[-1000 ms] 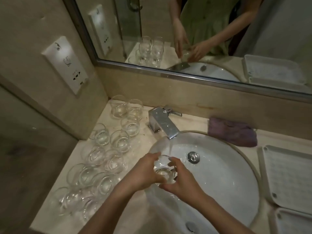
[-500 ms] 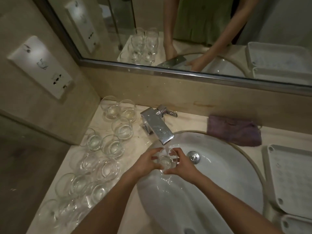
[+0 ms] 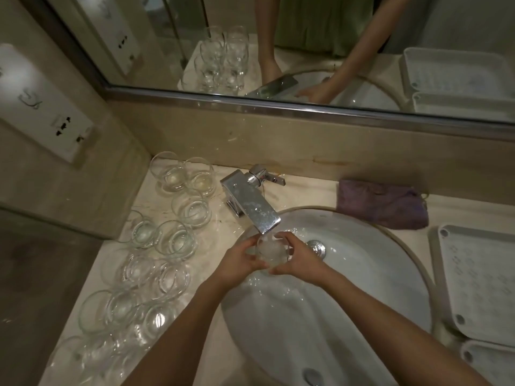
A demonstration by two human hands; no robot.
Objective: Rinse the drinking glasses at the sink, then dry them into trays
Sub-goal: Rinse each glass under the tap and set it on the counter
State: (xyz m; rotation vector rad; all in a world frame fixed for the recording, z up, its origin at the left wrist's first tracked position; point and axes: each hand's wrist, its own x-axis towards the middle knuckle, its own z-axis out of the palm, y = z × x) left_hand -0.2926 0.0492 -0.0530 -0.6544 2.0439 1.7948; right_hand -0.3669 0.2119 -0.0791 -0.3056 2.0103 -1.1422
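We hold one glass (image 3: pixel 269 251) between both hands over the left part of the sink (image 3: pixel 376 274), close to its far-left rim. Our left hand (image 3: pixel 239 263) curls round the glass's left side and our right hand (image 3: pixel 299 259) curls round its right, fingers wrapped on the wall, so neither hand is nearer than the other. The glass stands with its mouth up, its axis roughly upright, and it sits directly under the faucet (image 3: pixel 252 207) spout, with water running into it. That is the relation that matters: to empty it we judge the glass has to tip away from the spout, over the basin. Left of the sink, along the left edge of the counter (image 3: pixel 223 227), the other glasses (image 3: pixel 167 263) stand in a crowded double row running to the back wall. A purple cloth (image 3: pixel 381 206) lies at the counter's back edge beyond the sink, and the trays (image 3: pixel 479 282) sit at the right edge, well apart from the glass, on our right hand's side.
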